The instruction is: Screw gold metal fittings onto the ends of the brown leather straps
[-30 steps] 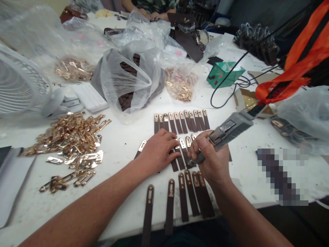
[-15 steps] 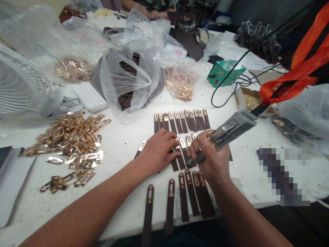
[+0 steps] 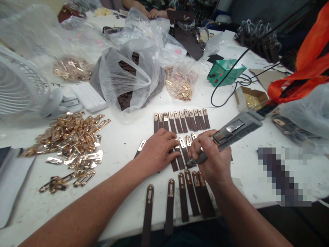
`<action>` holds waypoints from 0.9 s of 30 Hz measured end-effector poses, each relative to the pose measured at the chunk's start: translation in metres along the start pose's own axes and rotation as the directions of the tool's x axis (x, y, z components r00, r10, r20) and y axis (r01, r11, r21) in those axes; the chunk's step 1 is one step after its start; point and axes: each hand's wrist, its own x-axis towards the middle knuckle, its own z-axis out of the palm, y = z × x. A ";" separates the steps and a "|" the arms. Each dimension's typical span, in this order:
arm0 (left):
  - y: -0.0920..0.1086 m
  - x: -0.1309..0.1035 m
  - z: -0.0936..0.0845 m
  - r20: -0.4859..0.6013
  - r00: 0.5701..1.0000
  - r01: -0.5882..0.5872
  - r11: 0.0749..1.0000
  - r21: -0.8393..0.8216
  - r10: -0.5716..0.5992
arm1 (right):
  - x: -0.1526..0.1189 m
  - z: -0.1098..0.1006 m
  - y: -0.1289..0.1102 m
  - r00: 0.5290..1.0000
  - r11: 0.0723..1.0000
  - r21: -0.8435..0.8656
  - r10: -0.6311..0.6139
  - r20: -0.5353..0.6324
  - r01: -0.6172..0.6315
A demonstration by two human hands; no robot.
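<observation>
White and scuffed, the table (image 3: 124, 140) stretches toward a dim grey wall (image 3: 240, 12) at far right, another person (image 3: 159, 4) at its far edge. A pale fan (image 3: 19, 82) stands left, a cloudy plastic bag (image 3: 109, 73) far centre, a green box (image 3: 226, 72) far right. The right hand (image 3: 216, 159) wraps its fingers round a grey electric screwdriver (image 3: 239, 128); the left hand (image 3: 156, 151) lies, fingers slightly spread, over brown straps (image 3: 183, 200) at near centre. Gold-coloured fittings (image 3: 73, 135) heap left.
</observation>
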 end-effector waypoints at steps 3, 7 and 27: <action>0.000 0.000 0.000 -0.012 1.000 -0.002 1.000 0.004 0.002 | 0.000 0.002 -0.001 0.999 0.999 0.042 0.017 -0.030 -0.016; -0.001 0.000 -0.001 -0.014 1.000 -0.008 1.000 0.003 0.008 | 0.000 0.003 0.000 0.998 0.998 0.062 0.031 -0.059 -0.027; 0.000 -0.001 -0.003 0.011 1.000 0.001 1.000 -0.006 -0.001 | 0.007 0.003 -0.009 0.997 0.999 0.001 -0.036 -0.065 0.036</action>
